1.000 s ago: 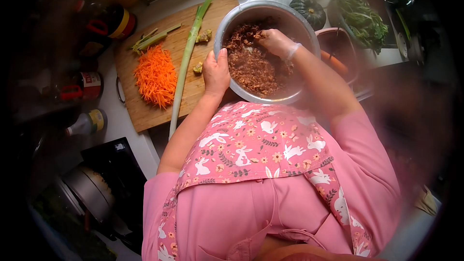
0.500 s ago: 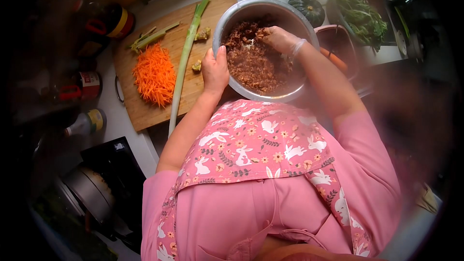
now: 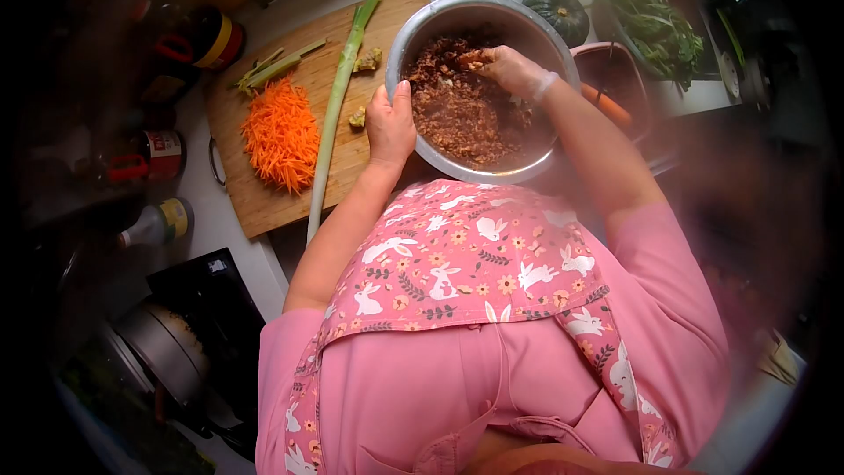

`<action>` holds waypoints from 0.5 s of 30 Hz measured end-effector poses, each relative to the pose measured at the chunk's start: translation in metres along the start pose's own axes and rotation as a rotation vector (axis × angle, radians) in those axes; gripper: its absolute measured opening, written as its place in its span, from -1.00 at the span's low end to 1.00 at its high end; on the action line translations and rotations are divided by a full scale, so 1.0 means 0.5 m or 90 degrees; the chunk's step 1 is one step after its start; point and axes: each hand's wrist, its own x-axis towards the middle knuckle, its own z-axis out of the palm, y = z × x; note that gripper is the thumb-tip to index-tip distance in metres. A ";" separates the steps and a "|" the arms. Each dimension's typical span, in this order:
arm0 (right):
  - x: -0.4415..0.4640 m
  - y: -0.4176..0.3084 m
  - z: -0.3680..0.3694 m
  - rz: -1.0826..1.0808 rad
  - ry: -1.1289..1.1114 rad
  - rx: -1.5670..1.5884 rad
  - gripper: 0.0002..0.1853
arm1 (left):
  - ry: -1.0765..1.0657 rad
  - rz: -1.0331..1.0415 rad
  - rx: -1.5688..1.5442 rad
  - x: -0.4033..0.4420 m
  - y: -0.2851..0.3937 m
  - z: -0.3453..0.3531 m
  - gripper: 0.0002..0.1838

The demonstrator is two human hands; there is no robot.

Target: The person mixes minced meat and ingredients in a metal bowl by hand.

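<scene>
A wide metal bowl point(image 3: 406, 44) holds brown-red minced filling point(image 3: 466, 123). My left hand point(image 3: 391, 126) grips the bowl's left rim, thumb on top. Inside the bowl, my right hand point(image 3: 512, 73), in a clear plastic glove, has its fingers curled at the upper part of the filling, with some of it on the fingertips. Left of the bowl is a wooden cutting board point(image 3: 264, 211). On it lie a heap of shredded carrot point(image 3: 281, 136), a long green onion point(image 3: 338, 105), cut stalks point(image 3: 281, 68) and two knobbly pieces, ginger-like point(image 3: 367, 61).
To the right stand a pink basin point(image 3: 635, 79) with carrots point(image 3: 605, 105), a dark green squash point(image 3: 559, 16) and a container of leafy greens point(image 3: 655, 26). Sauce bottles point(image 3: 220, 40) line the left. A pot point(image 3: 158, 347) sits at lower left.
My right hand has shifted slightly within the filling, its fingers turning and curling. My left hand stays on the rim. The whole view has shifted slightly.
</scene>
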 end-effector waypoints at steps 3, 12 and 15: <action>-0.002 0.019 -0.006 -0.104 0.009 -0.100 -0.69 | 0.003 -0.004 0.013 0.001 -0.002 0.001 -0.70; -0.053 -0.053 0.000 0.001 -0.015 -0.089 -0.70 | -0.004 0.005 0.000 0.000 0.000 -0.001 -0.71; -0.049 -0.050 0.002 0.003 0.003 -0.098 -0.72 | -0.007 -0.011 -0.013 -0.001 0.004 -0.002 -0.71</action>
